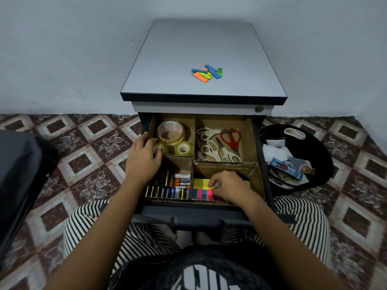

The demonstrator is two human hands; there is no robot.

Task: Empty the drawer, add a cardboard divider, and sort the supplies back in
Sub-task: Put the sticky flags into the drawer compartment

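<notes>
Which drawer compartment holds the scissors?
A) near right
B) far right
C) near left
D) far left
B: the scissors lie in the far right compartment. The tape rolls sit far left, the batteries near left and the sticky notes near right.

Tape rolls [173, 137] touch the left hand [144, 159] fingers [156, 143]. Batteries [178, 186] lie left of the right hand [227, 188] fingers [213, 183], sticky notes [201, 184] under them, scissors [219, 143] beyond. Tabs [208, 71] lie on the cabinet top [188, 49].
</notes>
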